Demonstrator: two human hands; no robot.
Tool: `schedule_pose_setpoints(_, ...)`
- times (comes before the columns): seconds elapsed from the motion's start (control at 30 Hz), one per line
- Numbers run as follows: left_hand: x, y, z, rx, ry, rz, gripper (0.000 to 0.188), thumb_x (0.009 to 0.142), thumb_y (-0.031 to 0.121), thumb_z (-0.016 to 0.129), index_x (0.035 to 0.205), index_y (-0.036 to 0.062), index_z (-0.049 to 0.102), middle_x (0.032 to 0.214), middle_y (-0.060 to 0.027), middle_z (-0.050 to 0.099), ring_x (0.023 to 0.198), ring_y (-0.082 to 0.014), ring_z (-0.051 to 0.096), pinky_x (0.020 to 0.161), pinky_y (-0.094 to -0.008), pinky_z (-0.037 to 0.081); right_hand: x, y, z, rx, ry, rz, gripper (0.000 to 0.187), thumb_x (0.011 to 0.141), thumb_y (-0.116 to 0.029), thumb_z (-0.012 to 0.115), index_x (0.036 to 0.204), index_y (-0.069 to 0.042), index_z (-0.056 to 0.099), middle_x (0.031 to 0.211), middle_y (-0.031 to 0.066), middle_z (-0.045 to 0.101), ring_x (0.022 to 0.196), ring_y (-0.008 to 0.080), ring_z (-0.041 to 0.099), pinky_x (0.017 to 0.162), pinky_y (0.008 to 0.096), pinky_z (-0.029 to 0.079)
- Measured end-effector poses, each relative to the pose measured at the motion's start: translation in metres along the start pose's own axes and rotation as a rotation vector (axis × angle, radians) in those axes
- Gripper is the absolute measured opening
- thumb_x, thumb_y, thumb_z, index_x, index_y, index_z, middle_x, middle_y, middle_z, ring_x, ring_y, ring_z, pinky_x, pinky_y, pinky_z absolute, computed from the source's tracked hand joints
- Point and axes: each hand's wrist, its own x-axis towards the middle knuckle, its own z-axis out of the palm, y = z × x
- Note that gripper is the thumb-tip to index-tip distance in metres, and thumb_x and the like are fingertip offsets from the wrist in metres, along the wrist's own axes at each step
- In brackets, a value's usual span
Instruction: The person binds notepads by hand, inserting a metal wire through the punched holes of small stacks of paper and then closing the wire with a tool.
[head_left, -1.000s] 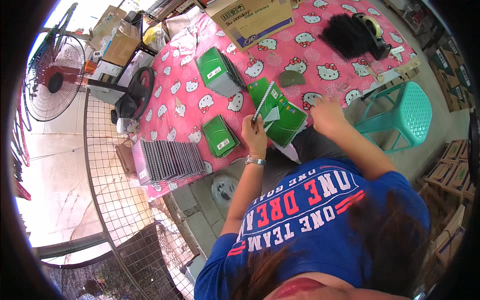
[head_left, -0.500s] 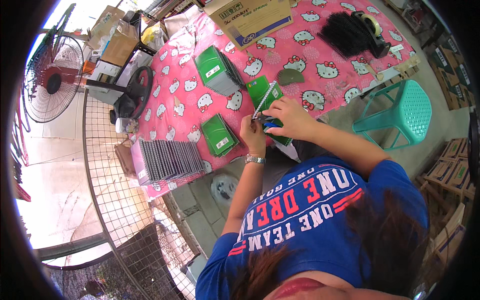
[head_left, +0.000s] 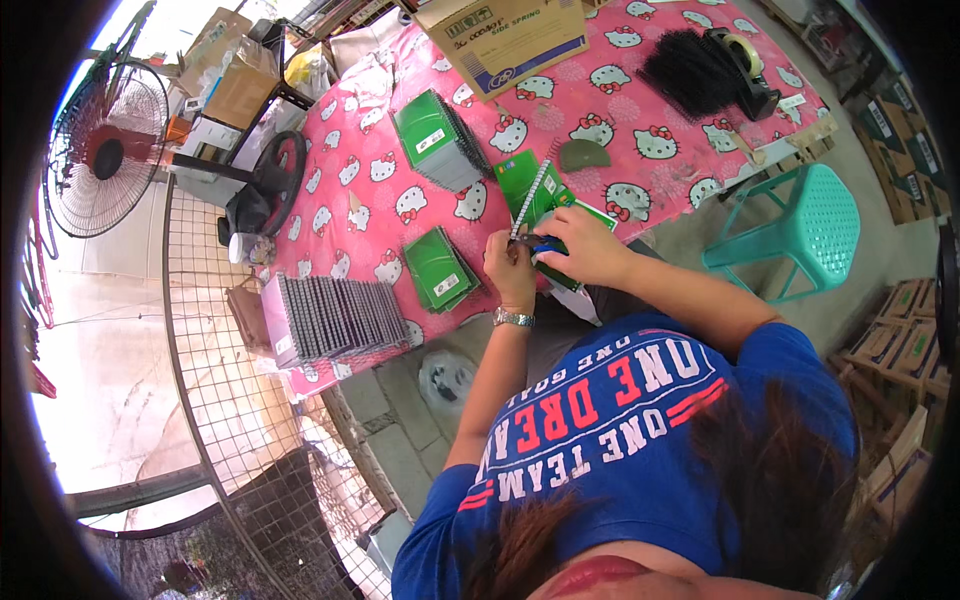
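A green spiral notebook (head_left: 518, 177) lies at the table's front edge, with its pale coil (head_left: 533, 198) running slantwise toward me. My left hand (head_left: 511, 272) is closed in a pinch at the coil's near end, on the notebook's edge. In my right hand (head_left: 592, 246) is a pair of blue-handled pliers (head_left: 549, 245), its jaws at that same coil end. Part of the notebook is hidden under my right hand. Left of my hands sits a low stack of green notebooks (head_left: 440, 270), and beyond it a taller green stack (head_left: 432, 137).
A long row of spiral-bound notebooks (head_left: 345, 318) stands at the table's left front. At the back are a cardboard box (head_left: 515, 48), black coils (head_left: 685, 75) and a tape dispenser (head_left: 758, 88). A dark green half-round piece (head_left: 585, 154) lies nearby. Right stands a teal stool (head_left: 815, 225).
The notebook has shifted slightly, and more of its green and white edge shows beyond my right hand. Both hands have stayed at the coil's end, the right one slightly lower.
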Motion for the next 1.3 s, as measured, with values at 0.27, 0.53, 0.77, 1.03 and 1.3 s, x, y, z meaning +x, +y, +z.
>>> schedule_pose_setpoints(0.27,0.006,0.005,-0.006,-0.069,0.043,-0.068,0.018,0.09,0.01,0.068,0.08,0.0026,0.056,0.067,0.0021,0.049,0.067,-0.0049,0.049,0.051,-0.0238,0.036,0.02,0.026,-0.007,0.175,-0.332,-0.003,0.059,0.084,-0.027,0.068,0.135,-0.003,0.048,0.13,0.0214,0.054,0.118,0.0361,0.054,0.102,0.0393,0.043)
schedule_pose_setpoints(0.53,-0.007,0.024,-0.097,-0.435,0.524,-0.406,0.019,0.097,0.014,0.058,0.105,0.0014,0.046,0.097,-0.0088,0.052,0.074,-0.0148,0.057,0.049,-0.0282,0.057,0.015,0.049,-0.008,0.092,-0.491,0.146,0.072,0.079,-0.033,0.066,0.137,0.002,0.044,0.147,0.0269,0.037,0.128,0.039,0.047,0.109,0.0396,0.037)
schedule_pose_setpoints(0.77,-0.005,-0.015,-0.13,0.698,0.419,-0.282,0.032,0.078,0.014,0.072,0.101,0.0004,0.054,0.112,-0.0216,0.053,0.104,-0.0351,0.05,0.09,-0.0453,0.041,0.011,0.05,-0.003,0.09,-0.371,0.079,0.07,0.077,-0.031,0.068,0.134,0.001,0.047,0.143,0.025,0.042,0.128,0.0366,0.046,0.108,0.0391,0.037)
schedule_pose_setpoints(1.03,0.077,-0.027,0.004,0.115,-0.267,-0.472,0.045,0.083,0.017,0.071,0.118,-0.0064,0.055,0.11,-0.0213,0.062,0.107,-0.0368,0.059,0.093,-0.0434,0.045,0.01,0.044,0.002,0.154,-0.359,0.033,0.071,0.074,-0.025,0.072,0.135,-0.003,0.044,0.134,0.0198,0.045,0.126,0.0361,0.045,0.108,0.0398,0.037)
schedule_pose_setpoints(1.3,0.085,0.008,-0.002,-0.184,-0.398,-0.403,0.051,0.081,-0.005,0.064,0.129,-0.0058,0.047,0.113,-0.0168,0.064,0.102,-0.0238,0.064,0.088,-0.0326,0.049,0.015,0.06,0.004,0.61,-0.196,0.367,0.054,0.081,-0.024,0.066,0.128,-0.004,0.048,0.115,0.0132,0.056,0.098,0.0242,0.06,0.085,0.0348,0.047)
